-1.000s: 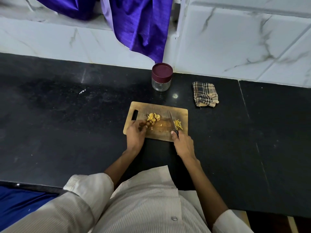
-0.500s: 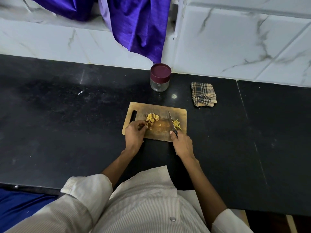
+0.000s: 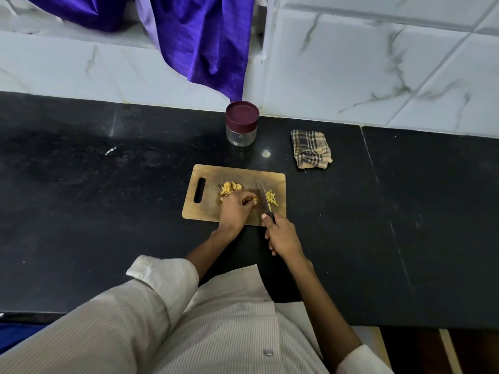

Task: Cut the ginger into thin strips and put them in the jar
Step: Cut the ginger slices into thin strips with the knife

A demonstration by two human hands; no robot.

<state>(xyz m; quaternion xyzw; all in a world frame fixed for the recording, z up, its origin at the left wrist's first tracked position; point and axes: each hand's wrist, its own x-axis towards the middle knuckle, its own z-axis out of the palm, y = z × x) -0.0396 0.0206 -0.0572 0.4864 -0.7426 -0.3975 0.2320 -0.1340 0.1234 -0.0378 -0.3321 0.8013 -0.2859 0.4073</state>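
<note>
The left hand [image 3: 234, 209] has moved right from the slice pile [image 3: 229, 188] to the middle of the cutting board [image 3: 208, 209], its fingers [image 3: 249, 197] now pinching a few ginger slices beside the knife [image 3: 267, 199]. The right hand [image 3: 283, 236] keeps its fingers curled round the handle, so another cut looks close. Finished strips [image 3: 270, 197] lie right of the blade. The jar [image 3: 242, 122] stands on the counter [image 3: 108, 211] behind the board, lid still on, near a checked cloth [image 3: 312, 153]; that lid must come off first.
</note>
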